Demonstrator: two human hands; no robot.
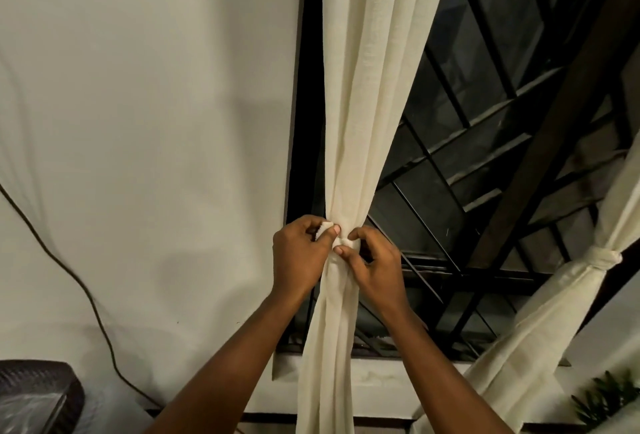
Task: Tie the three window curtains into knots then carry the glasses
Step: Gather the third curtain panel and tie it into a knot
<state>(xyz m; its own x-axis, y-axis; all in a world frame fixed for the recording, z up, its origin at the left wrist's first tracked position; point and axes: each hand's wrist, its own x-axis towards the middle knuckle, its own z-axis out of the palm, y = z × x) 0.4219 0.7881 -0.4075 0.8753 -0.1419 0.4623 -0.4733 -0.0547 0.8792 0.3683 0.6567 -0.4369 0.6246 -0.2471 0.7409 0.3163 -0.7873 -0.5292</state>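
At the left side of the barred window (485,156), on the cream curtain (367,87) hanging straight down and gathered tight at mid-height into a small bunch. Gripped there from both sides: left hand (301,253) with fingers curled and thumb pinching a fold of cloth at the left of the bunch, right hand (372,267) with fingers bent narrow, thumb and forefinger pressing into the cloth at its right. Nearly thumb to thumb across the bunch. Seems to be the tying step on this curtain, forming or tightening the knot; cannot tell about the loose end, through or not, hidden behind the fingers. Further right, another curtain (554,312) already tied with a finished knot (604,259) and drawn aside. No third curtain in view and no glasses in view, so probably around the middle of the task. Next, by judgement: keeping the pinch with one hand, drawing the free end through with the other, then pulling firmly enough to close the knot without straining the cloth above. Afterwards finding the remaining curtain, then the glasses.
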